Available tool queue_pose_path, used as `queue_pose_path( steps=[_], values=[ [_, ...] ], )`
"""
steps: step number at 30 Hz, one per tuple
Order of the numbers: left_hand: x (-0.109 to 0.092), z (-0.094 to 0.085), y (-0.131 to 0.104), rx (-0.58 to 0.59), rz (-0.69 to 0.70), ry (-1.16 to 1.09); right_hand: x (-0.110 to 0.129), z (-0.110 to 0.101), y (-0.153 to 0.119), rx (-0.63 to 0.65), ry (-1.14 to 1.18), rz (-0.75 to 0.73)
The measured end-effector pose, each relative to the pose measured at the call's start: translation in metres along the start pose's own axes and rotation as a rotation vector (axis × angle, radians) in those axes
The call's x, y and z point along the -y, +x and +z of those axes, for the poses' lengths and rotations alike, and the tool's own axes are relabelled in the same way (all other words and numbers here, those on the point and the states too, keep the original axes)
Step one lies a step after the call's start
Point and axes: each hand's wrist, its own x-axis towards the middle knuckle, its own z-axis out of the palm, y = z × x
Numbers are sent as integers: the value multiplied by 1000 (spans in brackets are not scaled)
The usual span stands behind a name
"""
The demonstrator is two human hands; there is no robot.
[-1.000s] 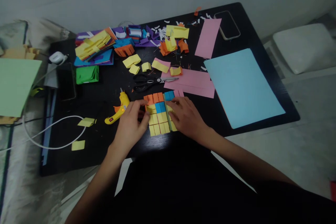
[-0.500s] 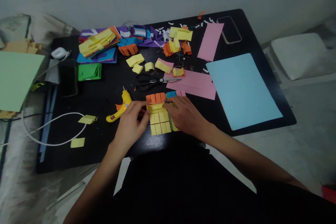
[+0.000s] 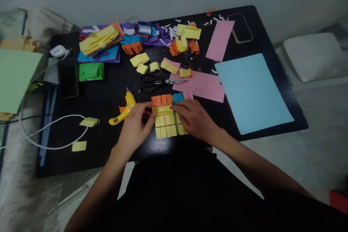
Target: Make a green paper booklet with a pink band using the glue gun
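A yellow paper strip (image 3: 162,110) lies across a small craft of cut paper squares, and each of my hands pinches one end of it. My left hand (image 3: 137,121) is closed at the strip's left end, thumb and fingertips beside the orange paper squares (image 3: 161,100). At the right end, my right hand (image 3: 194,117) is closed, its fingertips on the strip and its palm over part of the craft. Below the strip run rows of yellow paper squares (image 3: 166,126). Blue paper squares (image 3: 178,97) and pink ones (image 3: 188,95) show above my right hand.
A yellow glue gun (image 3: 123,110) lies left of my left hand. Black scissors (image 3: 154,83) and pink paper (image 3: 199,86) are beyond the craft. Light-blue sheets (image 3: 254,94) lie at right, paper stacks (image 3: 100,43) at back left, and a white cable (image 3: 54,125) loops at left.
My right hand has shifted slightly right and up along the craft, showing more of the blue squares. My left hand stays at the strip's left end. The camera view has moved slightly.
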Motion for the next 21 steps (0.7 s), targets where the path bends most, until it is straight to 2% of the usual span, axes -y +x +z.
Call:
queue_pose_path(
  steps=[7, 16, 21],
  values=[
    [-3, -1, 0, 4, -7, 0, -2, 0, 1, 29, 73, -22],
    [-5, 2, 1, 7, 7, 17, -4, 5, 3, 156, 41, 11],
    [-7, 7, 2, 1, 70, 43, -7, 6, 3, 162, 67, 27]
  ],
)
